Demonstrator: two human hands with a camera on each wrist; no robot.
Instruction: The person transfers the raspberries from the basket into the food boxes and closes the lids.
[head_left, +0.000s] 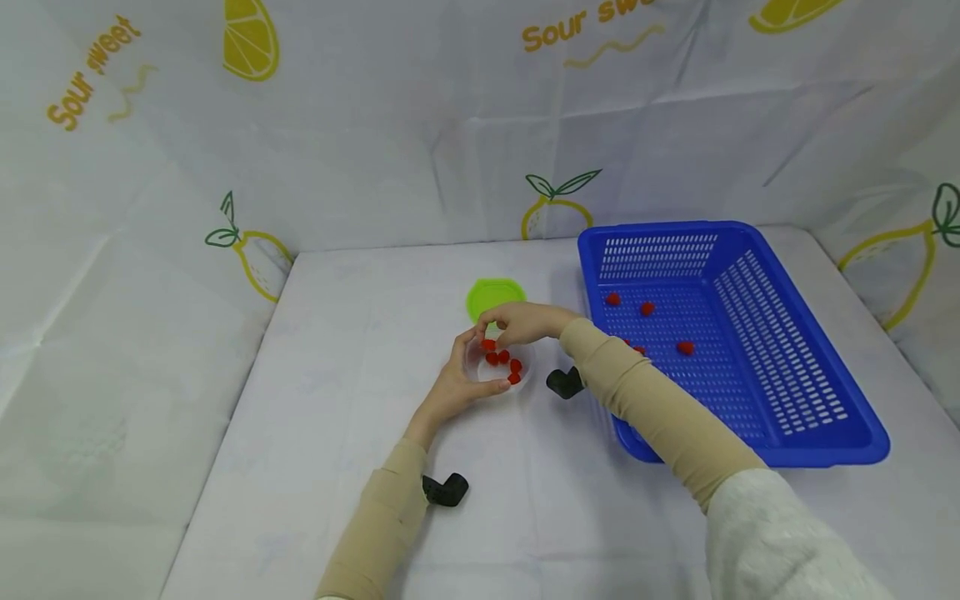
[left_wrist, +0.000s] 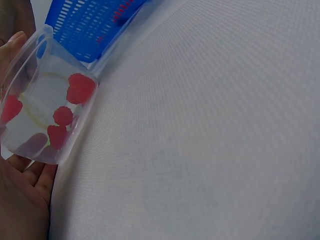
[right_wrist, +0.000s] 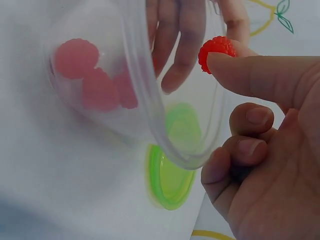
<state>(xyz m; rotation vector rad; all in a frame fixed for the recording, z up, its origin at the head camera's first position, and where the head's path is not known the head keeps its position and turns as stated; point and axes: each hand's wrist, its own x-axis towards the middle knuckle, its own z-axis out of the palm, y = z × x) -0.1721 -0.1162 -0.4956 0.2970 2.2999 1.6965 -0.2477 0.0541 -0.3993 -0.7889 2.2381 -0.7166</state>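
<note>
My left hand grips a clear plastic tub on the table, thumb and fingers around its sides. Several red raspberries lie inside the tub, showing through its wall. At the tub's mouth, my right hand pinches one raspberry between thumb and index finger. The other fingers of that hand curl toward the palm beside the rim in the right wrist view. Just beyond the tub in the head view lies a bright green round lid, flat on the table.
A blue slotted basket stands to the right, under and beyond my right forearm. Several raspberries are scattered on its floor, among them one raspberry near the middle. A white cloth with lemon prints hangs behind the table.
</note>
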